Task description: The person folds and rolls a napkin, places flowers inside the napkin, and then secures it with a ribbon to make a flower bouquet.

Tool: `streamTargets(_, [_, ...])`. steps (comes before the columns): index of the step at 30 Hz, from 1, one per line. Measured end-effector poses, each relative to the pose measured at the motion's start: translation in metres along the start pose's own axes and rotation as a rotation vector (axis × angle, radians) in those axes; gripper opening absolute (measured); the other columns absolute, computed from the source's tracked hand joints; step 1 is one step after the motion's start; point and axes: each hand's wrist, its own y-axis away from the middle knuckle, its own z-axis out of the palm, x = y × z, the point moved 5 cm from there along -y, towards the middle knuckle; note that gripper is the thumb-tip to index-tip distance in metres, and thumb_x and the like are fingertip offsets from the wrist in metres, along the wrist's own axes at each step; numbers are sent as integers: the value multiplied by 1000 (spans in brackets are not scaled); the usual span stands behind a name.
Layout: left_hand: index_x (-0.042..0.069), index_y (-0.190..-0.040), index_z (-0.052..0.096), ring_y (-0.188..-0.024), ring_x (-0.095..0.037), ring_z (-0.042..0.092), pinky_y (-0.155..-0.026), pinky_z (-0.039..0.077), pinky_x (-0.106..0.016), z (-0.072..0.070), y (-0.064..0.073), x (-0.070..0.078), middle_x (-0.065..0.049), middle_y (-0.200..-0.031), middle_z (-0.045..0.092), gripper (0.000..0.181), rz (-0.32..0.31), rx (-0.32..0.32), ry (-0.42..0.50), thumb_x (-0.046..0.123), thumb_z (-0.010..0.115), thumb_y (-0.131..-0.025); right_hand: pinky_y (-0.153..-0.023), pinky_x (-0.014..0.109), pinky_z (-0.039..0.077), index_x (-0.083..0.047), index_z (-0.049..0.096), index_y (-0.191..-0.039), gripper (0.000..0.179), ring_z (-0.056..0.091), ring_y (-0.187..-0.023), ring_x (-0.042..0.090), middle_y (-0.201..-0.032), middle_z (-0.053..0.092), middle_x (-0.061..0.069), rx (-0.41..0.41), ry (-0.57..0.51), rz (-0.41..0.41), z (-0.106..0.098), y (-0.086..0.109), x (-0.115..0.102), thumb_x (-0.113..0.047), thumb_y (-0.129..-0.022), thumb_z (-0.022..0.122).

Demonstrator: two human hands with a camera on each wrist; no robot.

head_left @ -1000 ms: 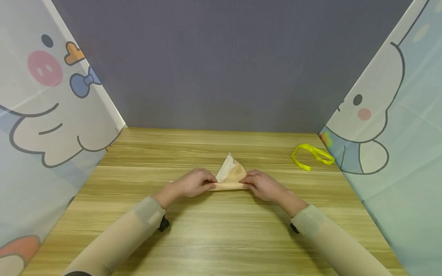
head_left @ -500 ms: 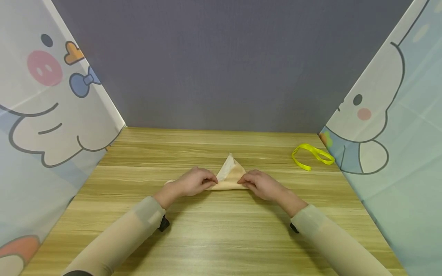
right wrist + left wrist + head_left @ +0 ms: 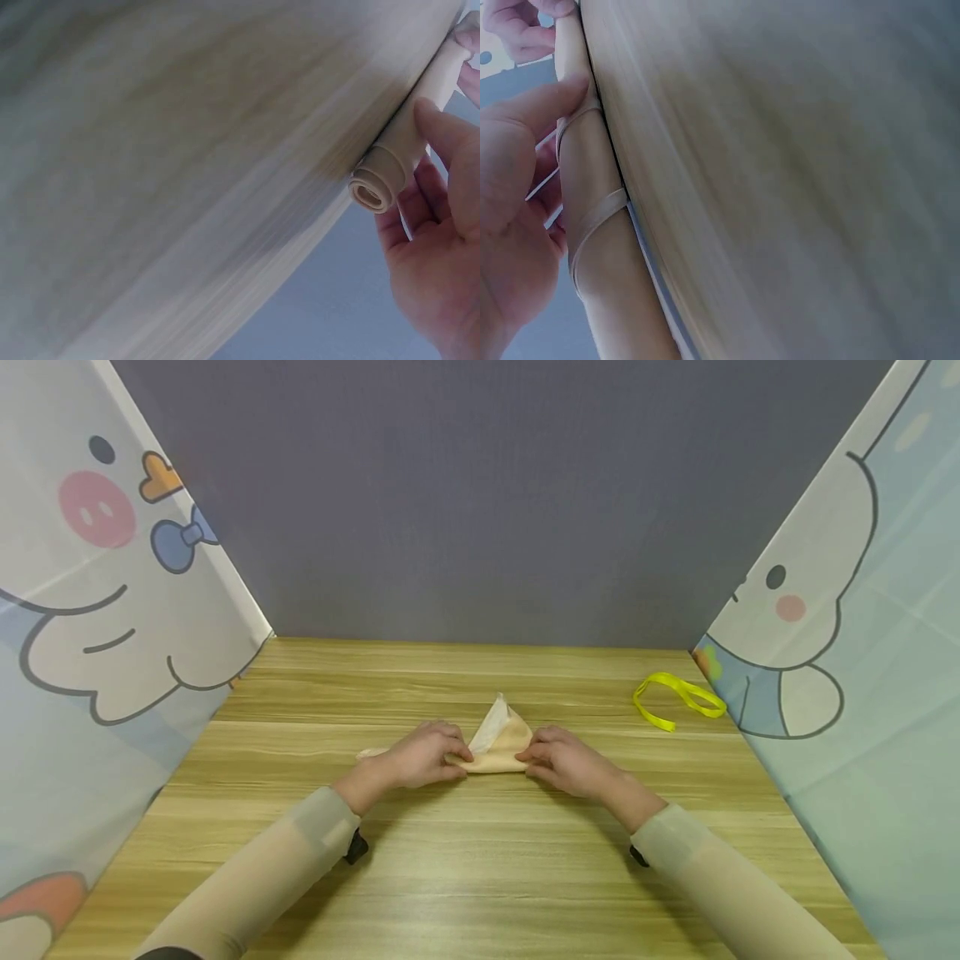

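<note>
A beige cloth (image 3: 498,763) lies partly rolled on the table, its roll running left to right and a pointed, pale-lined corner spreading away behind it. My left hand (image 3: 422,757) grips the roll left of the middle, thumb in front and fingers behind. On the other side, my right hand (image 3: 572,763) pinches it near the right end. In the right wrist view the roll (image 3: 401,146) shows its spiral end beside my palm. Wrapped layers cross the roll (image 3: 604,232) in the left wrist view. Its left end pokes out behind my left wrist.
A loop of yellow ribbon (image 3: 658,722) lies at the right back of the wooden table (image 3: 480,877). A grey panel (image 3: 480,510) rises behind, and cartoon-printed sheets (image 3: 885,760) stand along both sides.
My left hand's thumb and fingers have parted slightly on the roll. A little more of the roll's left end shows past my left wrist. My right hand has barely moved; the ribbon lies unchanged.
</note>
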Motion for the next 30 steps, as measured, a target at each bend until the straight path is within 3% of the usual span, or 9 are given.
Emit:
streamTargets(8, [20,-115,86,-95,-8,66,-93,47,-40,0,-1,0,9,-104,73,16,9,18,15,29,78,-105,-96,42,60,-12,82,-126,22,69,-106,19,-114,76,1,0,-11,28,0,-1,1,-17,-107,73])
streamTargets(15, [19,-118,84,-97,-9,68,-99,48,-49,0,1,-1,7,-109,78,16,-7,11,33,26,74,-107,-92,39,60,-12,83,-125,21,69,-100,15,-111,77,-1,-17,-21,68,2,-1,4,-16,-108,70])
streamTargets(17, [19,-118,83,-95,-7,67,-97,48,-46,0,1,-2,7,-110,79,16,-11,13,39,24,73,-107,-90,39,60,-13,82,-125,21,69,-99,15,-110,77,-1,-27,-22,85,3,-1,4,-16,-109,69])
streamTargets(22, [19,-125,76,-76,-2,57,-86,42,-34,-1,-2,-2,12,-93,74,18,-7,18,57,21,73,-107,-92,42,62,-14,78,-130,22,73,-104,19,-115,79,2,-30,-39,109,3,-1,5,-15,-110,67])
streamTargets(25, [21,-126,73,-71,-1,52,-82,40,-33,-1,-3,-2,14,-86,68,19,5,20,49,21,73,-107,-91,42,63,-18,73,-128,19,75,-104,20,-113,79,3,-4,-54,99,2,-1,5,-14,-110,68])
streamTargets(30, [23,-125,78,-78,-3,57,-83,41,-35,-2,-2,-1,10,-95,75,18,-10,27,16,19,72,-108,-90,41,63,-19,75,-117,11,75,-101,18,-108,79,-1,36,-22,51,1,-2,4,-14,-108,71])
